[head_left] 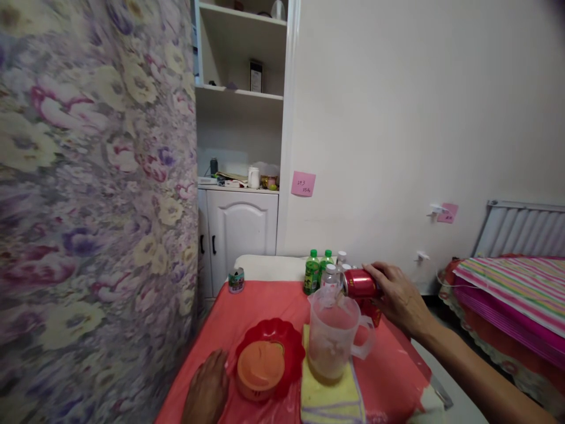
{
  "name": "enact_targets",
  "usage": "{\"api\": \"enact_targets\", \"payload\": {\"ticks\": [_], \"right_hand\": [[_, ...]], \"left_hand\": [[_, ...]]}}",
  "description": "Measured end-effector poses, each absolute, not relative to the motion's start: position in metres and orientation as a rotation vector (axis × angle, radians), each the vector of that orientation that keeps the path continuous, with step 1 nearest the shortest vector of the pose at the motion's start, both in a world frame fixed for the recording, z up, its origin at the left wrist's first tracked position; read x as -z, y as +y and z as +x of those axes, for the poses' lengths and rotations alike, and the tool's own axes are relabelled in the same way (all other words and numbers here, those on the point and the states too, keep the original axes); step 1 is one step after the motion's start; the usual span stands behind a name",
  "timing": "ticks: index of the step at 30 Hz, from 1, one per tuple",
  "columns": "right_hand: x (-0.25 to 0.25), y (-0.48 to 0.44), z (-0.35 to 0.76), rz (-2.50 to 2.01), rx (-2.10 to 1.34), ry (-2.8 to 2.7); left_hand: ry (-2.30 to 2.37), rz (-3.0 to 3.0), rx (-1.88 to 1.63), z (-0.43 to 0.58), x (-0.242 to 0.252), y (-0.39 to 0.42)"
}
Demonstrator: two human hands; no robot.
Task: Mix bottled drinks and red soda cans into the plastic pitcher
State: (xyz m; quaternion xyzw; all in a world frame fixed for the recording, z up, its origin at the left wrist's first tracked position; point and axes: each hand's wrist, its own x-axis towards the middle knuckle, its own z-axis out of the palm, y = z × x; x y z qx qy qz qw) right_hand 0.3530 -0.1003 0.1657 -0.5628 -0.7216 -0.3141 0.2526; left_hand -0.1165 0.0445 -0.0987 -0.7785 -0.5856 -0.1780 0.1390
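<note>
My right hand (395,294) is wrapped round a red drink can (361,283), tipped on its side with its mouth end over a clear plastic measuring jug (333,333). Some yellowish-brown liquid shows in the bottom of the jug, which stands on a folded yellow cloth (331,397). On the red tablecloth, my left hand (205,386) lies flat, holding nothing. Just right of it is a red scalloped plate (295,359) with an orange round container (260,368) on it. Part of another red can (375,315) shows behind the jug's handle.
Green-capped bottles (312,272) and clear white-capped bottles (329,277) stand behind the jug. A small tin can (236,281) sits at the far left of the table. A knife-like metal object (441,393) lies at the right edge. A floral curtain (97,206) hangs on the left.
</note>
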Motion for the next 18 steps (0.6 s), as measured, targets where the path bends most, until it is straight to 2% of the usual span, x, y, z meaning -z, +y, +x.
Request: {"api": "enact_targets", "payload": {"ticks": [18], "right_hand": [[-0.193, -0.102, 0.349, -1.478, 0.894, -1.970]], "left_hand": [[-1.705, -2.245, 0.576, -0.114, 0.095, 0.039]]}}
